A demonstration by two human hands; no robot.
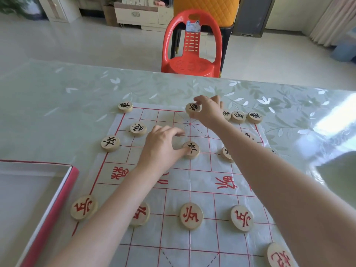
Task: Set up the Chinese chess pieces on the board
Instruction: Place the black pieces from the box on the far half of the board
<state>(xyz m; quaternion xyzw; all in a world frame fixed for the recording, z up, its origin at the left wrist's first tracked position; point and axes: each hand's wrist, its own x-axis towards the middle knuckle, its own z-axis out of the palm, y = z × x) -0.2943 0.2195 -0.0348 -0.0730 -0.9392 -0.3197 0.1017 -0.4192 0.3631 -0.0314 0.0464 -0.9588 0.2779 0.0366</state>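
Far left: open box (38,199) with a red rim, lying on the table (57,103) just beside the board (173,189).

Left edge of board: three black-lettered pieces (110,143), spaced down the far half. Near row: four red-lettered pieces (191,215) on the grid, flat and well apart.

Left hand (161,147): over the far half, fingers bent. The thumb touches the left edge of the centre black piece (191,149), which lies flat on a grid line. I cannot tell whether the hand grips it.

Right hand (209,110): reaches to the far edge at mid-board, fingertips pinching the far-edge black piece (193,108), which is tilted toward the camera.

Right of that hand: a row of black pieces (238,116) along the far edge, side by side. More pieces are partly hidden by the right forearm.

Bottom right corner: one red piece (280,256), cut off by the frame.

Beyond the table: red plastic chair (192,45).
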